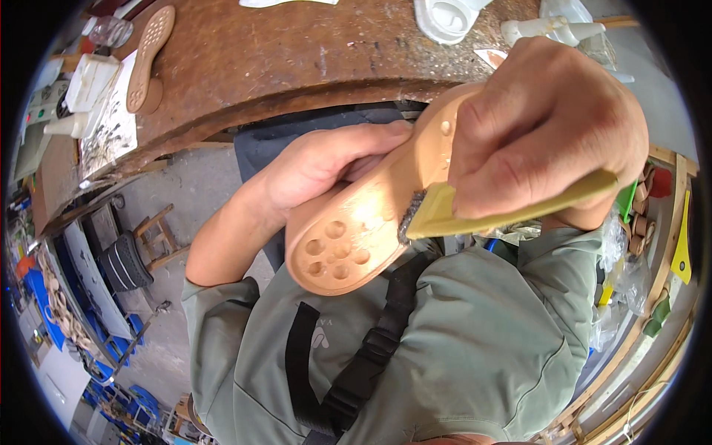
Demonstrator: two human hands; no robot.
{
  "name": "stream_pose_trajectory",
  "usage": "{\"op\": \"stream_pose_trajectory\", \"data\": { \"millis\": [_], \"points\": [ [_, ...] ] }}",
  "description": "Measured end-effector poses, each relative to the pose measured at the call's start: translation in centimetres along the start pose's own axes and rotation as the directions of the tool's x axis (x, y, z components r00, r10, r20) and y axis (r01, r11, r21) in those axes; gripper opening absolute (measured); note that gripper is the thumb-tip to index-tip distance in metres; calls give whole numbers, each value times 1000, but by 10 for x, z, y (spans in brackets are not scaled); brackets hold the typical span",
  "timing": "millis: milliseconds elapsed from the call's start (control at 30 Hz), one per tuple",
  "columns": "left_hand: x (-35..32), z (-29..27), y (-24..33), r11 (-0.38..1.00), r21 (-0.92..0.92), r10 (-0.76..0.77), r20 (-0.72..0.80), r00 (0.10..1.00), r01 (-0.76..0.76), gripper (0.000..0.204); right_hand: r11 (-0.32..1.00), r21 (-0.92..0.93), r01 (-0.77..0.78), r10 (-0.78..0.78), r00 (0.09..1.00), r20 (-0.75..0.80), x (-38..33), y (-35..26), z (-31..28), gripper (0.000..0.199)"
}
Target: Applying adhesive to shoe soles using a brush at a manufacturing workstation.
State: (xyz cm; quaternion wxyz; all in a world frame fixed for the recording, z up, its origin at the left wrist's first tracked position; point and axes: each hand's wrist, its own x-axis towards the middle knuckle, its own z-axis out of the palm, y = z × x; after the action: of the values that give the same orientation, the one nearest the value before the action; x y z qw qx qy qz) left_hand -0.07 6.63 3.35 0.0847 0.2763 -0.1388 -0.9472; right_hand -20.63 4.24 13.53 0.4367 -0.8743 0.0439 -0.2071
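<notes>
A tan shoe sole (348, 215) is held tilted above my lap, its inner face turned up. Round recesses mark its near rounded end, and a wet-looking gloss lies beside them. My left hand (319, 167) grips the sole from its left side, thumb along the edge and the other fingers mostly hidden. My right hand (549, 141) is closed on the flat olive-yellow handle of a brush (512, 215). The dark bristles touch or nearly touch the sole's right edge. Behind my right hand, the sole's far end is partly hidden.
Beyond the sole is a brown workbench (297, 52). On its left lie another tan sole (152, 52), a stained white sheet (119, 122) and a white container (93, 81). White bottles (552, 31) and a white plastic piece (449, 18) stand far right. A wooden-framed rack (667, 245) holds soles and plastic bags.
</notes>
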Motion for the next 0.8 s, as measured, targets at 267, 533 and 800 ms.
{"op": "stream_pose_trajectory", "data": {
  "millis": [267, 533, 800],
  "points": [
    [-15, 5, 15, 988, 95, 97, 223, 970, -121, 51, 976, -136, -170, 163, 985, -63, -52, -4, -31, 32],
    [-8, 8, 3, 785, 131, 574, 215, 790, -606, 70, 963, -77, -259, 51, 451, -891, -37, -2, 62, 14],
    [-7, -2, -11, 779, 117, 571, 271, 775, -616, 79, 330, -756, -565, -501, 575, -647, -48, 14, 25, 15]
  ]
}}
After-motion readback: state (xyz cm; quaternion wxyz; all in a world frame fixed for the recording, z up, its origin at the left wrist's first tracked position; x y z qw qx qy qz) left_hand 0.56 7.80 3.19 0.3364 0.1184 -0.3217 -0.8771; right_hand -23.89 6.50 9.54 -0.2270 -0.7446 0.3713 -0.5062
